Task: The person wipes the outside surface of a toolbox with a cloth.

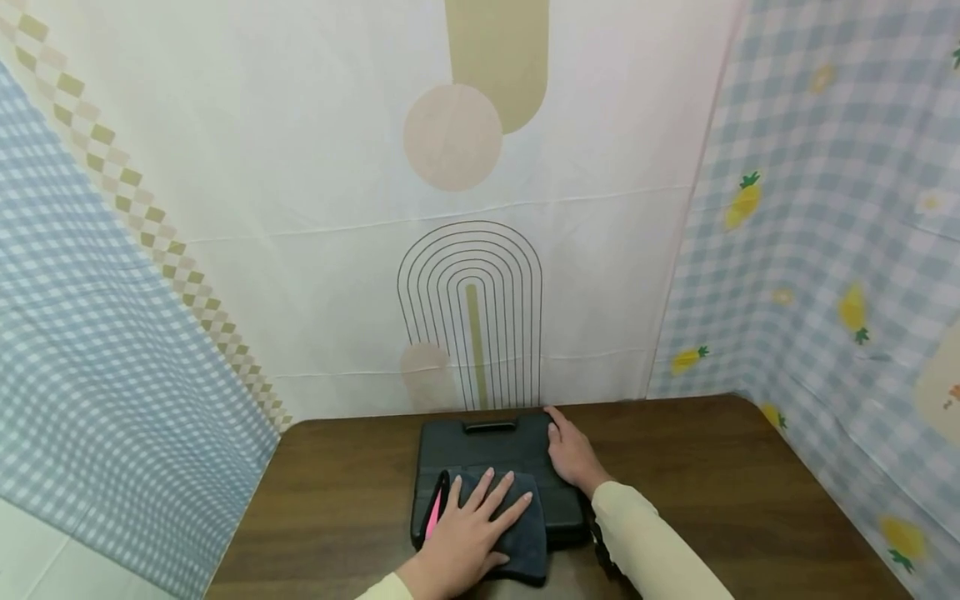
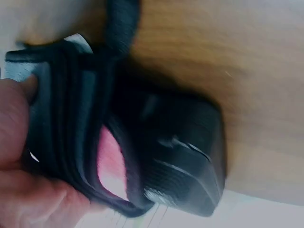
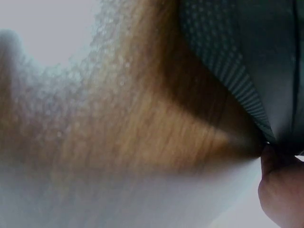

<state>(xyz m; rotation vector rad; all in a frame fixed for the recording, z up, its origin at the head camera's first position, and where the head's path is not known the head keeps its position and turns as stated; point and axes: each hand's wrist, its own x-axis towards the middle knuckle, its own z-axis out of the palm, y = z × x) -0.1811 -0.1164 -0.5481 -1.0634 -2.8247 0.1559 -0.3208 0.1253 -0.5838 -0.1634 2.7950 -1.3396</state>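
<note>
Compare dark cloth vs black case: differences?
Size: the dark cloth covers less area than the black case. Color: the cloth shows a pink inner side; the case looks dark throughout. Pose: the case lies on the table; the cloth lies on it, overhanging its near edge. Contact: the left hand lies spread on the cloth; the right hand grips the case. Shared: both look mainly dark.

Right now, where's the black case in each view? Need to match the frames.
Head: the black case is low centre, partly covered by the dark fabric piece under the left hand.
Left wrist: blurred, just right of centre, beside the fabric's pink inside.
Right wrist: only part shows, top right, above the right hand.
Shared landmark: brown wood tabletop.
</note>
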